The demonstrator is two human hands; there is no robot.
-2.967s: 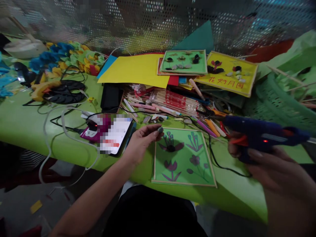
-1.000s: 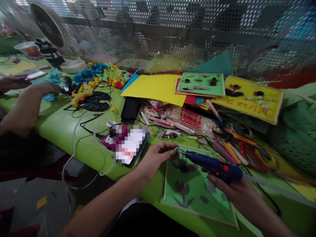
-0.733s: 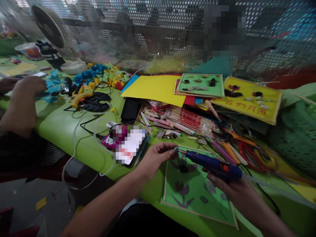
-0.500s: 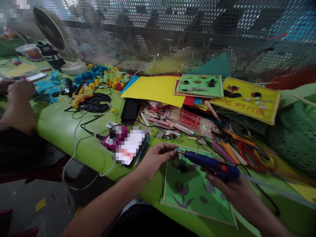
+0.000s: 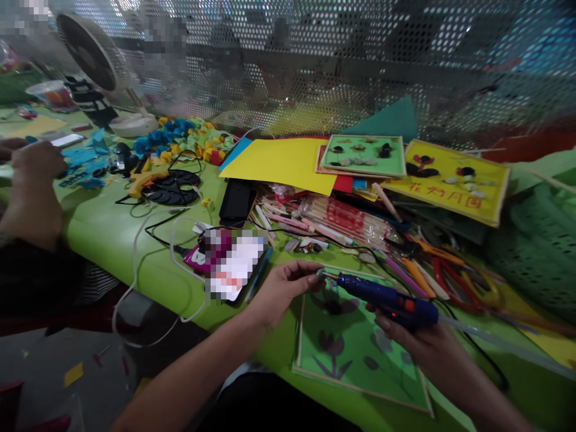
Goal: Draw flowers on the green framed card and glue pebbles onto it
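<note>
In my right hand [image 5: 414,342] is a blue hot glue gun [image 5: 382,298] with a small red light, its nozzle pointing left and a clear glue stick [image 5: 508,349] trailing from its back. My left hand [image 5: 288,288] pinches a small greyish piece [image 5: 321,273], perhaps a pebble, right at the nozzle tip. Below both hands lies a green picture panel [image 5: 360,366] edged with thin wooden strips. Dark flower shapes [image 5: 332,345] show on it; my hands and the glue gun cover part of its upper area.
Behind the panel are bundled wooden sticks [image 5: 342,216], markers [image 5: 407,273], red-handled scissors [image 5: 450,279] and finished pictures [image 5: 362,156]. A phone [image 5: 238,264] and white cable [image 5: 135,264] lie left. A yellow glue gun [image 5: 146,182] and fan [image 5: 96,54] stand farther off. Another person's hand [image 5: 38,162] works at far left.
Almost nothing differs. The glue gun and the small piece stay together at the tip, with only a slight shift of the view.
</note>
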